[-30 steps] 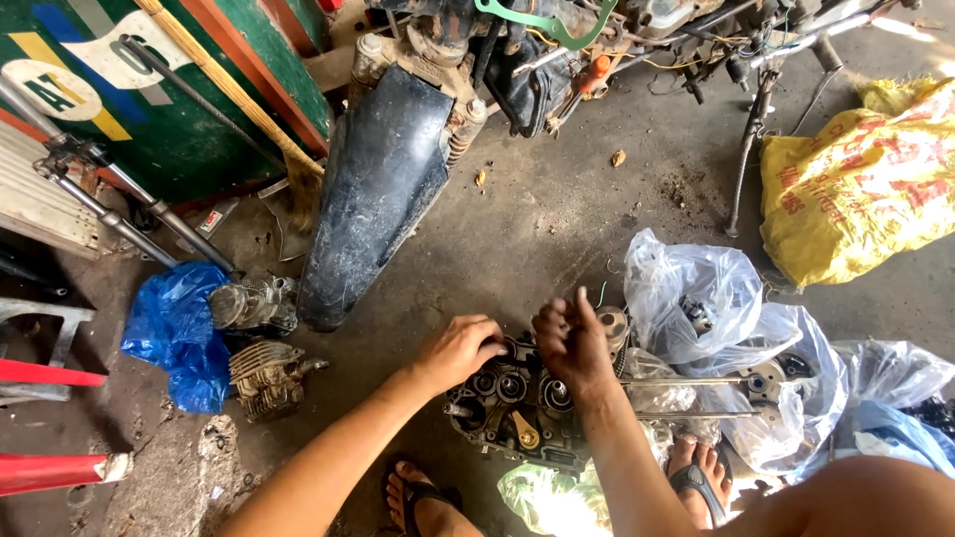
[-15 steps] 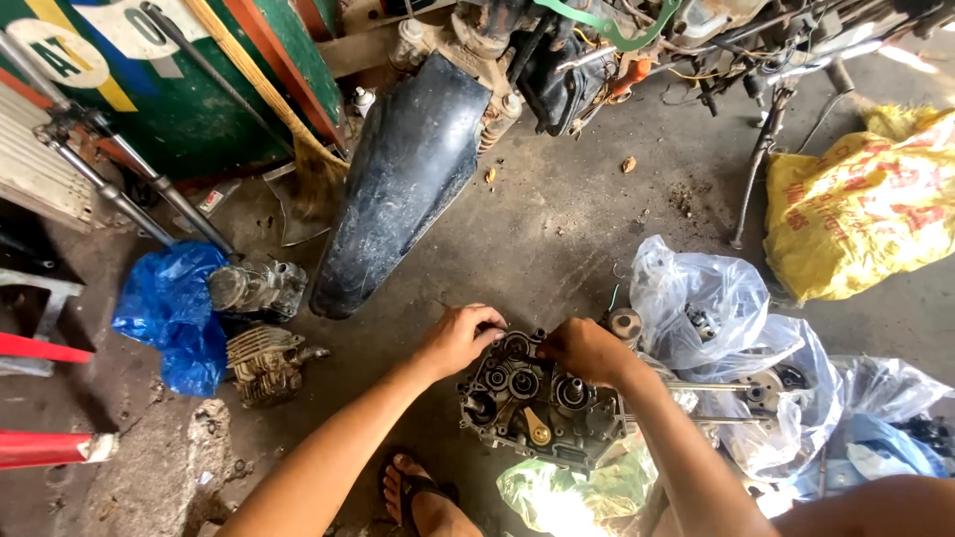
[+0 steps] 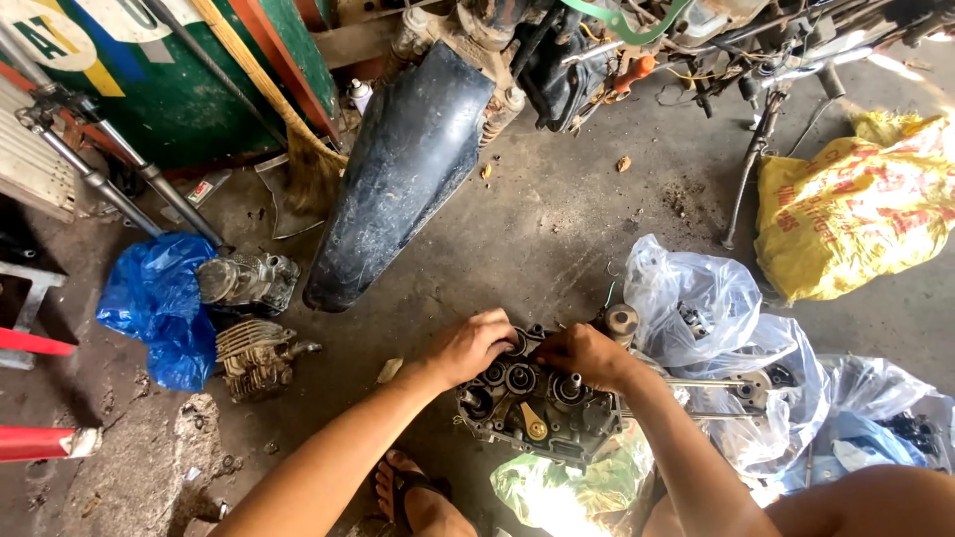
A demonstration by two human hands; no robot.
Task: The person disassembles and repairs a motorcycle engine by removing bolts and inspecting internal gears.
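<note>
We've got left hand (image 3: 476,343) and right hand (image 3: 587,355), fingers curled gripping the engine case (image 3: 532,410) top edge, just below the black fender (image 3: 403,174); 2-handed steadying needed.

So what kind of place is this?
Probably a motorbike repair shop: an open engine case under both hands on a stained concrete floor, a black mudguard and loose engine parts nearby.

- You get bright daylight from the far right, glaring on the concrete floor (image 3: 895,70).
- Near right, the plastic bag (image 3: 557,497) blows out white.
- Edges bend slightly; focus stays sharp.
</note>
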